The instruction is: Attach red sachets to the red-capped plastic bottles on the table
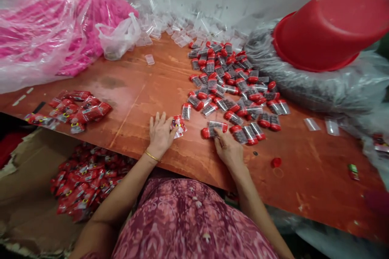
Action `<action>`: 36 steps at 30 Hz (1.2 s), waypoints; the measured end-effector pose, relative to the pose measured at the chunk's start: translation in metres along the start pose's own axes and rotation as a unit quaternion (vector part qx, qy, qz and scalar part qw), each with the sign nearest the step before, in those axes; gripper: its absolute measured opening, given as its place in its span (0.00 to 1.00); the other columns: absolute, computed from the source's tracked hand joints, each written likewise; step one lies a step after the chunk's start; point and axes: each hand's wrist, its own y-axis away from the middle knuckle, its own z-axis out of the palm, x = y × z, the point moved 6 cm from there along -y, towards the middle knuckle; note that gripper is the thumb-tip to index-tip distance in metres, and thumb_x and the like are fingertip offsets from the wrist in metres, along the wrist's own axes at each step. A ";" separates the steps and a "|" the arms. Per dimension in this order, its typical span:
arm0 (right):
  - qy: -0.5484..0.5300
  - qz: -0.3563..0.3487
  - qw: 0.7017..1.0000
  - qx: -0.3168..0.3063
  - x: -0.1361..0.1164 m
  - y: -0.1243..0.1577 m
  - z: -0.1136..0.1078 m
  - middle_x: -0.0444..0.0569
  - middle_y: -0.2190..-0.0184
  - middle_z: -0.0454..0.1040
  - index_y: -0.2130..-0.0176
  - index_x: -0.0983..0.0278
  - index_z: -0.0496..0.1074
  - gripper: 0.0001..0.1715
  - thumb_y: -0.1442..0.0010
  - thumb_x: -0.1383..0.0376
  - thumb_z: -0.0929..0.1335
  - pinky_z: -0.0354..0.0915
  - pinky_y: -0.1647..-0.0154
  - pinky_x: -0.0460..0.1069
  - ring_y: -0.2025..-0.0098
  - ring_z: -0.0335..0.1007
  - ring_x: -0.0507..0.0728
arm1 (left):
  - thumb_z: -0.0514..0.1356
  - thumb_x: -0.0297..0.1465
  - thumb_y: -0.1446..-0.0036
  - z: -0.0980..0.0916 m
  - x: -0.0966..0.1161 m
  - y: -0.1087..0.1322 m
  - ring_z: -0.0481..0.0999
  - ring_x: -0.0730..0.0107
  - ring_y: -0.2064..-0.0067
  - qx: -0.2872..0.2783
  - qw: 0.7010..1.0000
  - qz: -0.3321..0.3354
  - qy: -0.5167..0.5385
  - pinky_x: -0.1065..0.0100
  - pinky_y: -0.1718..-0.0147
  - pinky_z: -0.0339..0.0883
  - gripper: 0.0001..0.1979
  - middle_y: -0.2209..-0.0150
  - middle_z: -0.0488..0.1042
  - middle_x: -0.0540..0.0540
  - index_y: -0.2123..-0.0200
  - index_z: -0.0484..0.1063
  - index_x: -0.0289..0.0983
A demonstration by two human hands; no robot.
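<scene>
My left hand lies on the table with its fingers spread. Its thumb touches a small stack of red printed labels. To the right, my right hand has its fingers curled, with a fingertip at a small clear container with red ends and dark contents; its other fingers are partly hidden. Just beyond the labels, one similar container stands apart. A large pile of these red-capped containers spreads out beyond my right hand, and several more lie beside it.
Red printed packets are heaped at the table's left, with more in a cardboard box below. Clear empty cases pile up at the back. A pink-filled bag stands back left; a red tub rests on a plastic bag at right.
</scene>
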 end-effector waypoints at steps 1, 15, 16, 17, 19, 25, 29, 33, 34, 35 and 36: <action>-0.002 0.000 1.000 -0.001 -0.002 0.000 0.001 0.54 0.65 0.79 0.48 0.64 0.71 0.22 0.38 0.63 0.60 0.65 0.67 0.49 0.69 0.73 0.57 | 0.57 0.39 0.44 0.001 0.002 -0.002 0.56 0.44 0.37 -0.002 1.000 0.005 0.003 0.42 0.41 0.46 0.19 0.40 0.64 0.36 0.51 0.74 0.39; -0.300 0.074 0.951 0.023 -0.031 0.000 -0.016 0.43 0.80 0.67 0.55 0.65 0.72 0.21 0.41 0.56 0.63 0.60 0.74 0.47 0.79 0.60 0.51 | 0.53 0.37 0.41 -0.013 0.003 -0.005 0.59 0.47 0.38 0.050 0.995 -0.012 0.080 0.40 0.42 0.46 0.15 0.44 0.69 0.42 0.57 0.77 0.44; -0.356 0.085 0.931 0.004 -0.041 -0.004 -0.013 0.41 0.81 0.64 0.56 0.65 0.73 0.20 0.42 0.55 0.64 0.57 0.76 0.46 0.80 0.57 0.50 | 0.52 0.38 0.41 -0.017 0.007 -0.004 0.59 0.48 0.38 0.058 0.994 -0.014 0.094 0.40 0.42 0.46 0.15 0.43 0.69 0.42 0.56 0.76 0.44; -0.409 0.094 0.907 -0.016 -0.052 -0.009 -0.009 0.39 0.82 0.61 0.57 0.65 0.73 0.21 0.43 0.54 0.65 0.55 0.78 0.45 0.80 0.54 0.49 | 0.52 0.38 0.41 -0.021 0.011 -0.002 0.58 0.48 0.37 0.064 0.992 -0.014 0.108 0.40 0.42 0.46 0.15 0.43 0.68 0.42 0.56 0.76 0.44; -0.504 0.111 0.856 -0.045 -0.074 -0.019 -0.001 0.37 0.82 0.60 0.58 0.65 0.73 0.22 0.47 0.53 0.67 0.53 0.79 0.44 0.80 0.52 0.48 | 0.53 0.37 0.41 -0.024 0.021 0.003 0.59 0.49 0.37 0.066 0.988 -0.009 0.139 0.41 0.41 0.46 0.15 0.43 0.68 0.42 0.56 0.76 0.44; -0.653 0.177 0.734 -0.048 -0.094 -0.030 0.013 0.39 0.82 0.61 0.73 0.64 0.69 0.19 0.48 0.50 0.66 0.52 0.79 0.44 0.80 0.52 0.48 | 0.57 0.36 0.44 -0.017 0.030 0.013 0.65 0.56 0.41 0.054 0.946 -0.019 0.319 0.52 0.40 0.52 0.15 0.45 0.71 0.43 0.54 0.75 0.43; -0.662 0.199 0.722 -0.031 -0.081 -0.023 0.013 0.36 0.84 0.57 0.76 0.63 0.64 0.19 0.49 0.51 0.67 0.47 0.82 0.44 0.83 0.45 0.46 | 0.60 0.41 0.48 -0.002 0.020 0.018 0.77 0.60 0.56 -0.020 0.879 -0.136 0.456 0.64 0.58 0.71 0.18 0.59 0.79 0.42 0.58 0.77 0.38; -0.629 0.172 0.758 -0.017 -0.077 -0.019 0.006 0.37 0.84 0.55 0.80 0.62 0.61 0.19 0.49 0.53 0.67 0.49 0.80 0.44 0.81 0.46 0.47 | 0.65 0.47 0.58 0.015 0.026 0.025 0.76 0.68 0.72 -0.112 0.797 -0.220 0.551 0.74 0.81 0.66 0.20 0.74 0.78 0.46 0.71 0.78 0.35; -0.620 0.170 0.766 -0.015 -0.078 -0.018 0.005 0.37 0.84 0.54 0.81 0.62 0.60 0.20 0.48 0.53 0.67 0.49 0.79 0.44 0.81 0.46 0.47 | 0.67 0.46 0.61 0.016 0.027 0.026 0.74 0.70 0.73 -0.105 0.778 -0.234 0.574 0.76 0.82 0.65 0.21 0.75 0.77 0.47 0.72 0.78 0.34; -0.612 0.168 0.772 -0.014 -0.079 -0.017 0.005 0.37 0.84 0.53 0.81 0.62 0.59 0.20 0.48 0.53 0.66 0.49 0.79 0.44 0.80 0.46 0.47 | 0.69 0.46 0.65 0.017 0.028 0.027 0.73 0.72 0.74 -0.097 0.758 -0.249 0.595 0.76 0.82 0.65 0.21 0.76 0.77 0.48 0.73 0.77 0.34; -0.607 0.167 0.777 -0.014 -0.080 -0.016 0.005 0.37 0.84 0.54 0.81 0.62 0.59 0.20 0.48 0.53 0.66 0.50 0.79 0.44 0.80 0.47 0.47 | 0.70 0.45 0.68 0.020 0.029 0.029 0.72 0.74 0.75 -0.097 0.737 -0.265 0.614 0.77 0.81 0.65 0.21 0.76 0.76 0.48 0.74 0.77 0.34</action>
